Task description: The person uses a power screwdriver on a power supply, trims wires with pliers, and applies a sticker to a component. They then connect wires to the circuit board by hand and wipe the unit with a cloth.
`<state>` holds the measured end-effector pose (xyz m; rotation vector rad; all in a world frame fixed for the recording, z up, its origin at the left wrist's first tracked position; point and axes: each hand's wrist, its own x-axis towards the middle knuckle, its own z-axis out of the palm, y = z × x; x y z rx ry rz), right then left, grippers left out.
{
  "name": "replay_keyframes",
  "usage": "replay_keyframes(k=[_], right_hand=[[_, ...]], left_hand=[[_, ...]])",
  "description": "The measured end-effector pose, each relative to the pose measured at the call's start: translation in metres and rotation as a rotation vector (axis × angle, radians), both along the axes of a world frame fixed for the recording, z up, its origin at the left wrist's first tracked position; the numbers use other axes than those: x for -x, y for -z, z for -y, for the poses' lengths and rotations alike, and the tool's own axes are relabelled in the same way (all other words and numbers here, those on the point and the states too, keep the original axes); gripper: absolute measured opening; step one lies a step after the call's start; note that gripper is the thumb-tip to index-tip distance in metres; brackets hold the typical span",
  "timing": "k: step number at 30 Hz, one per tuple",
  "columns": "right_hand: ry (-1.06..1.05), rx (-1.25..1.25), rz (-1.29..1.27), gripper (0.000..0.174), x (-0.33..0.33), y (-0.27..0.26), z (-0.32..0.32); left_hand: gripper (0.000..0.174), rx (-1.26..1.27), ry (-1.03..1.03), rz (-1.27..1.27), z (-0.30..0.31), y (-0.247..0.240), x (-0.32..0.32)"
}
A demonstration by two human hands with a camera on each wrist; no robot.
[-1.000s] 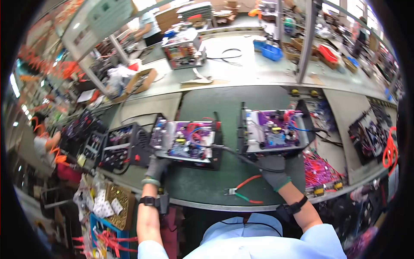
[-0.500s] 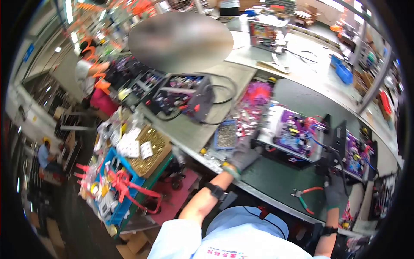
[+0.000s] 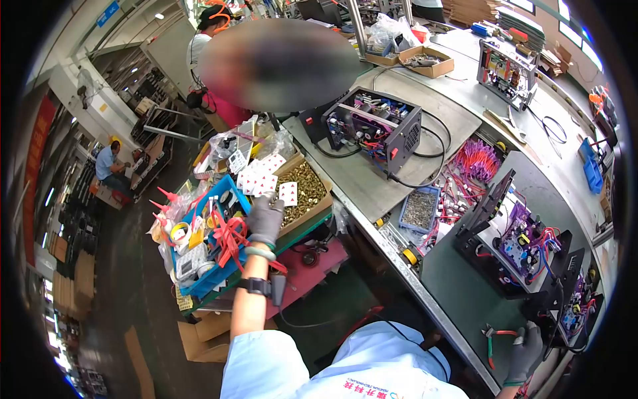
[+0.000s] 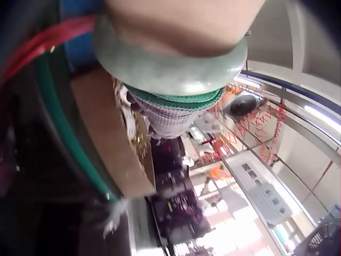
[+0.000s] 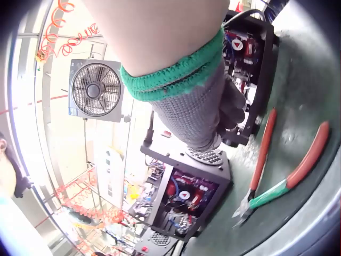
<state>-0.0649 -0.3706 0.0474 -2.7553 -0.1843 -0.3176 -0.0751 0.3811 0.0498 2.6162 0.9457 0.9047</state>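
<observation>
Where the left hand point(image 3: 264, 218) hovers, brassy parts point(image 3: 307, 186) seemingly fill a carton point(image 3: 310, 216).

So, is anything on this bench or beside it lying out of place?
Nothing looks broken or spilled. The pliers lie loose near the front edge of the bench, by the right hand. Some white cards lie scattered over the box of brass parts, by the left hand.

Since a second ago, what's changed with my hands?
The left hand came off the left unit and swung out left, over the box of brass parts. The right hand stayed by the right unit; the cutters lie where they were.
</observation>
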Motion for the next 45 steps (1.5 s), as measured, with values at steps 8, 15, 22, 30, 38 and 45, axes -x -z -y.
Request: replay_keyframes(k=[8,15,22,30,38,45], right_hand=[[-0.067,-0.062,-0.102,0.03,-0.008,-0.023,-0.068],[-0.06,0.042,-0.111,0.034,0.007,-0.037,-0.074],[-0.101,-0.043,-0.049,0.025,0.002,-0.024,-0.082],[-0.104,-0.02,-0.162,0.023,-0.01,-0.011,-0.096],[-0.137,-0.029,-0.129,0.021,-0.014,0.0,-0.099],[-0.101,-0.096,-0.173,0.019,-0.008,-0.003,-0.101]], left_hand=[[0.066,-0.047,-0.354,-0.603,-0.052,-0.029,-0.044],[0.042,-0.23,-0.204,-0.579,-0.093,-0.002,-0.058],[0.022,-0.188,-0.196,-0.456,-0.117,-0.013,-0.04],[0.038,0.057,0.088,-0.424,-0.005,-0.035,-0.04],[0.063,0.128,-0.191,-0.691,0.016,-0.045,-0.078],[0.047,0.207,-0.042,-0.701,-0.014,-0.042,-0.068]])
